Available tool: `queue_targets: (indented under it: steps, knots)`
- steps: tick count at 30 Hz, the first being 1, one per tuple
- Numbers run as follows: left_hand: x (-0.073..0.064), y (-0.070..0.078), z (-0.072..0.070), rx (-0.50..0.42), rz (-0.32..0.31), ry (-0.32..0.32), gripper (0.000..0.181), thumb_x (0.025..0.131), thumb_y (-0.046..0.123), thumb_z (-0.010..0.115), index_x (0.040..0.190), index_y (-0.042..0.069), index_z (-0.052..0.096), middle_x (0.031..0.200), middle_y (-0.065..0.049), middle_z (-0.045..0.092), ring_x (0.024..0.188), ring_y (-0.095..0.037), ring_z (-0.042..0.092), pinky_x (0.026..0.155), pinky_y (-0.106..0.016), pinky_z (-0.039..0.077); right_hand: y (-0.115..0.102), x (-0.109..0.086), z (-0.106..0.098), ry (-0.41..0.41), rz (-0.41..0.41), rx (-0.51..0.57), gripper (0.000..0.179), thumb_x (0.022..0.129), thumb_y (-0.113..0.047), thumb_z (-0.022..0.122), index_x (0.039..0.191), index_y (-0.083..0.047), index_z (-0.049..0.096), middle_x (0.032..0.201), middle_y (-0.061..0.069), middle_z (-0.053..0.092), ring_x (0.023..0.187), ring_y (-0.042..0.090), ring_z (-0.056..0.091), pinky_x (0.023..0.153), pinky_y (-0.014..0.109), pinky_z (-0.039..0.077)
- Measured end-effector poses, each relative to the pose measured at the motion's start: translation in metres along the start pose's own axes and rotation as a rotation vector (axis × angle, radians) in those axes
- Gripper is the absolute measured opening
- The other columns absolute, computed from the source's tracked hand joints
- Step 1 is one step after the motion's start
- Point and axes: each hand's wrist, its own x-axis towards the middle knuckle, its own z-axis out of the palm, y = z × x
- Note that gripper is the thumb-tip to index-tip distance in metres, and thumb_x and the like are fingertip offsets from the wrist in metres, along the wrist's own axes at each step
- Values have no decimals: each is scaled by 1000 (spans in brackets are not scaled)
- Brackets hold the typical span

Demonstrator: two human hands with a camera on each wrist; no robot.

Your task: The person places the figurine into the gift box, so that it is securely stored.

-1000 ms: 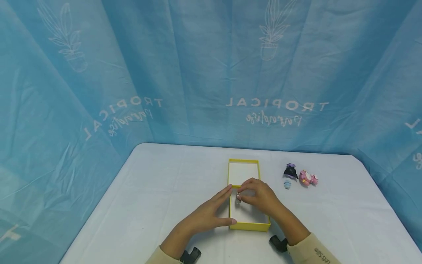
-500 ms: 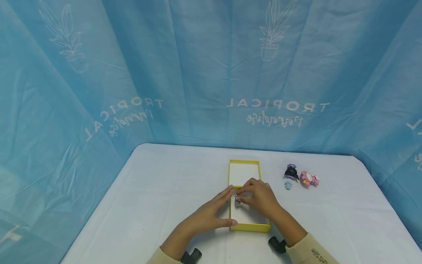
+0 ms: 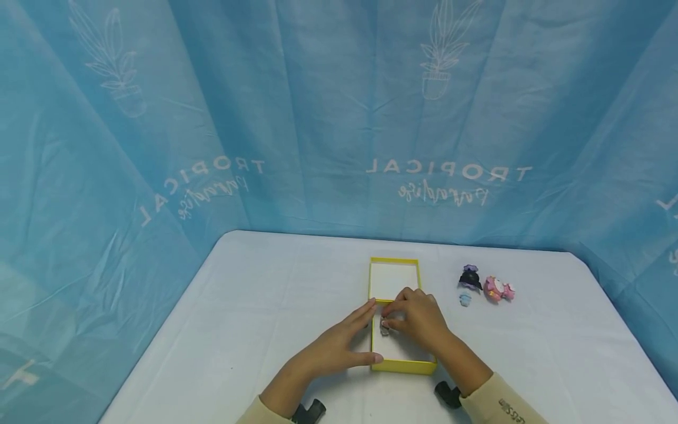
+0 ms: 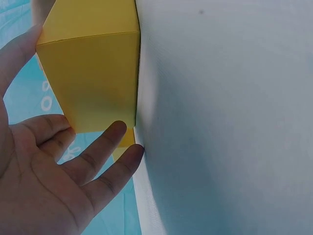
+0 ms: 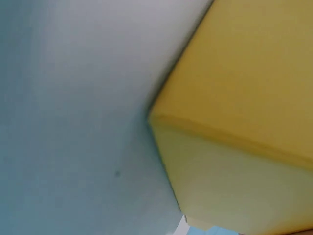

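Observation:
In the head view my right hand (image 3: pixel 421 318) reaches into an open yellow box (image 3: pixel 405 367) with a white inside. Its thumb and fingertips pinch a small greyish figure (image 3: pixel 384 331) near the box's left wall; the fingers cover part of it, so its exact kind is unclear. My left hand (image 3: pixel 328 353) lies spread along the box's left side, thumb at the near corner and fingertips at the far one. In the left wrist view those fairly straight fingers touch the yellow box (image 4: pixel 90 78). The right wrist view shows mostly the yellow box's outer walls (image 5: pixel 234 73).
Directly behind the box lies a second yellow-rimmed tray, like a lid (image 3: pixel 393 280). To the right are a black and purple toy figure (image 3: pixel 469 278), a small light blue piece (image 3: pixel 465 300) and a pink figure (image 3: pixel 498 289). A blue curtain (image 3: pixel 318 118) hangs behind the white table (image 3: pixel 275 282).
The right hand has brought the small greyish figure slightly toward the near side inside the box. The left hand stays at the box's side.

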Motion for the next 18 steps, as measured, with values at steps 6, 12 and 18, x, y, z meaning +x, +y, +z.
queue_targets:
  steps: [6,12,18]
  knots:
    - [1,1,0,-1,-7,-2,98,84,71,65,162,39,13,167,28,3,158,-24,18,122,-60,29,-1,-1,0,-1,-7,-43,14,78,-41,86,89,-35,81,91,-10,59,81,9,45,71,29,34]
    - [0,1,0,13,-7,-1,98,85,72,64,162,38,13,167,28,2,158,-25,19,122,-59,29,0,-1,1,-4,-16,-59,12,79,-40,85,89,-34,81,89,-10,58,80,10,43,70,29,32]
    - [0,2,-1,8,3,-3,99,85,71,64,162,36,14,167,28,2,158,-24,18,123,-58,28,0,-2,-1,-34,-9,-46,18,78,-49,84,89,-35,80,97,-8,61,88,12,48,75,31,36]
